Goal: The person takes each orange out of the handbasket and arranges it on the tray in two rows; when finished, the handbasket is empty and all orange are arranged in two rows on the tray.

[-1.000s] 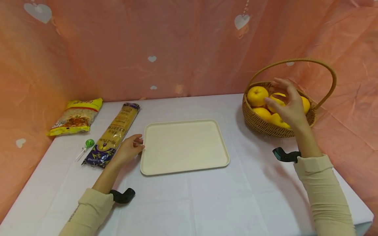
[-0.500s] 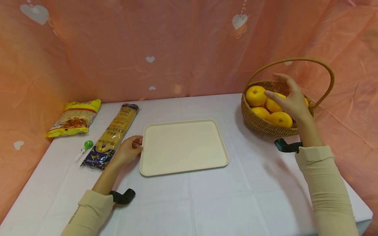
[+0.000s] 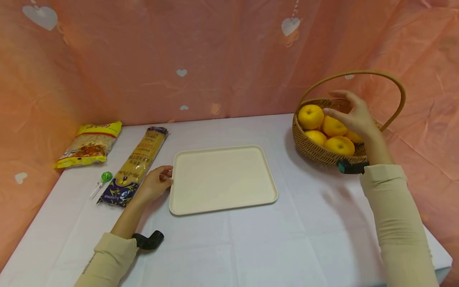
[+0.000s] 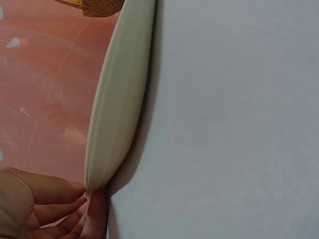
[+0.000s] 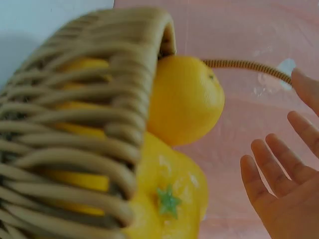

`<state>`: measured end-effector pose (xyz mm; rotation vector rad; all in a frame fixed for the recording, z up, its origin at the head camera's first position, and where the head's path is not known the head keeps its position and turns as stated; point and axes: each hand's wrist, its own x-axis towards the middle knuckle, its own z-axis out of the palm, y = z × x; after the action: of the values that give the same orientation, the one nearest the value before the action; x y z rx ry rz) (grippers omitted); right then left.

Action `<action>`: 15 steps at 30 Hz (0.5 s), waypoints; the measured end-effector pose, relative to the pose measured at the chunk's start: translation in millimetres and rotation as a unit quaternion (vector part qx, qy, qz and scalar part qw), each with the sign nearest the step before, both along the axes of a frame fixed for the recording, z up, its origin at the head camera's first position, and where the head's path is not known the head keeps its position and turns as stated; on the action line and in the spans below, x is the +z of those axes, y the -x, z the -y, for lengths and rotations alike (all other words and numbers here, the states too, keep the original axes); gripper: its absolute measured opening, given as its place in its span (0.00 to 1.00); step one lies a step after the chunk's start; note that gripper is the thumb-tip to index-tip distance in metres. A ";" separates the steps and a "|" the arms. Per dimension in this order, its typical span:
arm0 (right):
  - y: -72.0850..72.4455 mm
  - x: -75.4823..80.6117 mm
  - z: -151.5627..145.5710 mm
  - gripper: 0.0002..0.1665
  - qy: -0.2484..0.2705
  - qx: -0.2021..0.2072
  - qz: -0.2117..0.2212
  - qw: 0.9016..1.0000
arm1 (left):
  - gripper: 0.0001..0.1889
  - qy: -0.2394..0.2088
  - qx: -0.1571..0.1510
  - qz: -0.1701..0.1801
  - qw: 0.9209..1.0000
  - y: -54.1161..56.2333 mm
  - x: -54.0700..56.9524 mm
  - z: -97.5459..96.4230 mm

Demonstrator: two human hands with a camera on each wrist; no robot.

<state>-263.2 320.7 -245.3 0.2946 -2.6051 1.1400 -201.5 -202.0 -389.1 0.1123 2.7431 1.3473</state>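
Note:
A cream rectangular tray [image 3: 224, 179] lies in the middle of the white-covered table. My left hand [image 3: 154, 184] is at its left edge; in the left wrist view, thumb and forefinger pinch the tray's rim [image 4: 94, 174]. A wicker basket [image 3: 312, 149] with a tall handle stands at the back right, filled with yellow, orange-like fruits [image 3: 310, 116]. Over the basket, under its handle, hovers my right hand [image 3: 353, 113] with thumb and fingers spread and nothing between them. The right wrist view shows it apart from the fruit with the green star-shaped stem end [image 5: 169, 201].
Left of the tray lies a long spaghetti packet [image 3: 138, 161]. Beyond it are a green lollipop [image 3: 106, 176] and a yellow-edged food bag [image 3: 91, 143]. A pink curtain [image 3: 229, 59] with hearts hangs behind and beside the table.
My right hand has drawn back slightly to the right over the basket, uncovering more of the fruits. The left hand stays at the tray's edge. The head view has shifted a little.

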 end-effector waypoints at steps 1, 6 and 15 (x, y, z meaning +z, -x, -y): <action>1.2 0.0 -1.2 0.33 -0.001 -0.001 0.004 1.000 | 0.24 -0.002 0.000 0.001 1.000 -0.1 0.3 0.0; 6.6 0.7 -6.0 0.33 0.005 -0.003 0.019 1.000 | 0.24 -0.007 -0.002 0.003 1.000 -0.3 1.3 0.1; 17.4 6.3 -6.6 0.35 0.006 0.009 0.035 0.999 | 0.24 -0.011 0.002 0.012 1.000 -0.6 1.2 0.0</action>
<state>-280.6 327.3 -239.0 0.2805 -2.6597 1.1921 -200.9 -201.9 -387.8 0.0925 2.7113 1.3701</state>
